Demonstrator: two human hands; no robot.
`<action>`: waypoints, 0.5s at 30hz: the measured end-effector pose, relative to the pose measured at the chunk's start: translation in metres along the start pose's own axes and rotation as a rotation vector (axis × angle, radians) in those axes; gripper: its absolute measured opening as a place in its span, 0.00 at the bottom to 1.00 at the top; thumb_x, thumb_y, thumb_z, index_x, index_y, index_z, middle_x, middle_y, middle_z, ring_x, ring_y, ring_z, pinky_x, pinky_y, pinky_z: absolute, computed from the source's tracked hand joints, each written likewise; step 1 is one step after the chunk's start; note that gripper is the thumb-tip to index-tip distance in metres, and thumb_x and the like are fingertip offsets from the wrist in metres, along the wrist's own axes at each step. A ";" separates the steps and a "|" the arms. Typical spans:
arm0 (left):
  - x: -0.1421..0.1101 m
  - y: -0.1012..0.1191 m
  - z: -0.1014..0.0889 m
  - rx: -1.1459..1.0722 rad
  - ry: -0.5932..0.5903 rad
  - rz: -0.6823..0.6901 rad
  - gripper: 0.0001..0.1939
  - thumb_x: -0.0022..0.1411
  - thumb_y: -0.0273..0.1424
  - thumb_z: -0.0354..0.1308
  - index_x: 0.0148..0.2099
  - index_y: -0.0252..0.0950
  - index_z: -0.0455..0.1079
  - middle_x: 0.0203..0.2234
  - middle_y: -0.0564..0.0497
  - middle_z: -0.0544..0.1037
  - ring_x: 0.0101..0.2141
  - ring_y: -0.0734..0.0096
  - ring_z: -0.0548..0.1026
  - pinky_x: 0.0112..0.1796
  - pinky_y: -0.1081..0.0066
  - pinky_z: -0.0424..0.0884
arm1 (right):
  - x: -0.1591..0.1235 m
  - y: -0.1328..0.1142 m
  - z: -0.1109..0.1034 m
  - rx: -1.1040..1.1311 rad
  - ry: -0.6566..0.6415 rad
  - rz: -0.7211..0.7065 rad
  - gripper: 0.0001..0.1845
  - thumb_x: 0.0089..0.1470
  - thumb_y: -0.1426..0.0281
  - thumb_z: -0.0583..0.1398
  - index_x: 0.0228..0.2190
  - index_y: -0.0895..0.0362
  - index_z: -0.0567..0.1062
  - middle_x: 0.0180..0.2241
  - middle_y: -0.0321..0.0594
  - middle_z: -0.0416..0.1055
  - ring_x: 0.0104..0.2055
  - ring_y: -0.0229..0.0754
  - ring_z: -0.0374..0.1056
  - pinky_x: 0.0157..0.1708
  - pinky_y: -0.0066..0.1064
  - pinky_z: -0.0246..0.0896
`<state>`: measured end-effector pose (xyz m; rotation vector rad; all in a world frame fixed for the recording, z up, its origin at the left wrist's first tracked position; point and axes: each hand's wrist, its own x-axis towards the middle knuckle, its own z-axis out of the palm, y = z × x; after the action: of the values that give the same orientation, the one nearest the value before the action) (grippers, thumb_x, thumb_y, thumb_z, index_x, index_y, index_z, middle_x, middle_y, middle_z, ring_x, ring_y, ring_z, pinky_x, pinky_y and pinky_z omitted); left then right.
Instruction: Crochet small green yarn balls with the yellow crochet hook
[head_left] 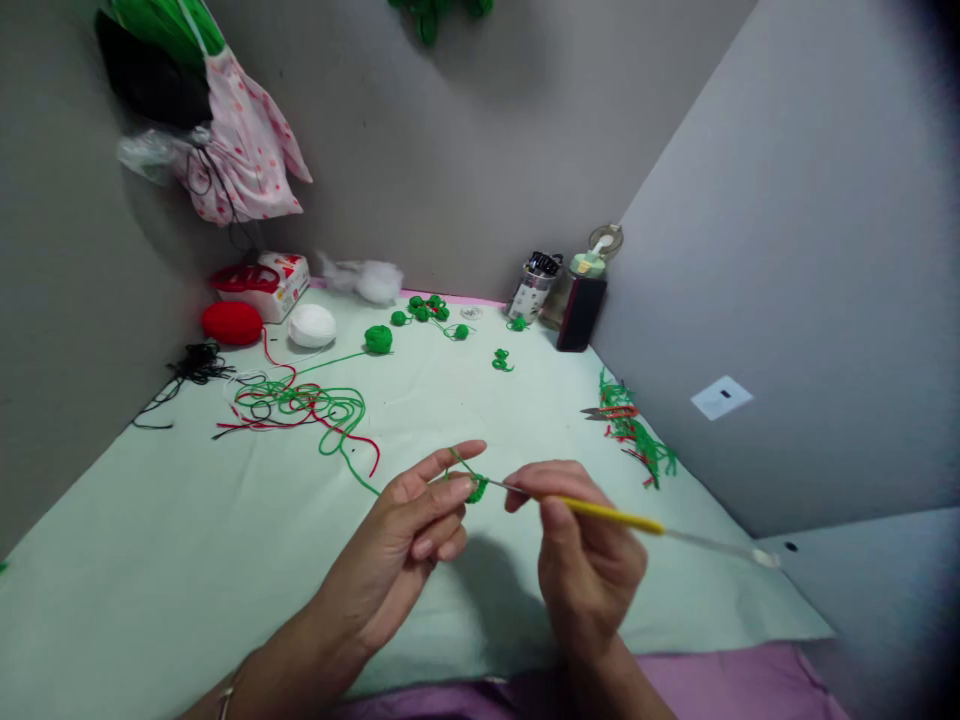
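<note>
green crochet piece (478,490), small, curved and bumpy, touches the slim hook (616,515).

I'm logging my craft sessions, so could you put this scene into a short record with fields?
left hand: pinches a small green piece
right hand: holds a yellow-handled hook, its tip at the piece
yarn balls: red ball, white ball, green ball, toward the back left
right side: scissors beside yarn scraps
back right: phone, upright
</note>
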<state>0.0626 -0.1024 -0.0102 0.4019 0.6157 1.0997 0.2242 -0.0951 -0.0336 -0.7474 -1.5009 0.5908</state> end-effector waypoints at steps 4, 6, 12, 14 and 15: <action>0.000 -0.001 0.003 0.076 0.013 0.095 0.17 0.60 0.28 0.74 0.51 0.38 0.82 0.26 0.60 0.69 0.17 0.89 0.52 0.21 0.81 0.61 | 0.011 -0.002 0.004 0.212 -0.042 0.123 0.11 0.70 0.72 0.60 0.41 0.49 0.83 0.37 0.38 0.79 0.35 0.38 0.74 0.34 0.31 0.72; 0.000 -0.005 0.004 0.150 0.023 0.152 0.16 0.60 0.30 0.74 0.51 0.39 0.83 0.31 0.58 0.73 0.18 0.89 0.57 0.22 0.81 0.65 | 0.011 -0.003 0.006 0.127 -0.082 0.060 0.11 0.68 0.74 0.61 0.43 0.49 0.84 0.38 0.38 0.81 0.40 0.40 0.76 0.37 0.31 0.74; 0.002 -0.008 0.005 0.110 0.055 0.146 0.20 0.57 0.32 0.77 0.52 0.39 0.83 0.27 0.59 0.73 0.17 0.90 0.55 0.20 0.82 0.64 | -0.004 -0.002 0.005 -0.417 -0.117 -0.286 0.20 0.64 0.82 0.62 0.52 0.51 0.82 0.46 0.45 0.81 0.45 0.43 0.77 0.42 0.34 0.75; 0.004 -0.005 0.004 0.033 0.039 0.061 0.18 0.58 0.31 0.76 0.51 0.36 0.83 0.23 0.61 0.69 0.16 0.90 0.50 0.18 0.84 0.61 | -0.005 -0.001 0.003 -0.443 -0.105 -0.297 0.20 0.64 0.81 0.62 0.51 0.51 0.83 0.47 0.46 0.80 0.46 0.45 0.77 0.43 0.35 0.75; 0.005 -0.003 0.003 0.001 0.042 0.035 0.18 0.57 0.30 0.76 0.50 0.34 0.84 0.21 0.62 0.66 0.16 0.90 0.49 0.18 0.85 0.60 | -0.003 -0.001 0.001 -0.371 -0.071 -0.249 0.19 0.65 0.81 0.62 0.50 0.51 0.83 0.45 0.45 0.81 0.44 0.44 0.77 0.41 0.35 0.75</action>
<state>0.0682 -0.0996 -0.0112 0.3926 0.6489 1.1433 0.2227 -0.0982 -0.0351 -0.8101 -1.7628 0.1525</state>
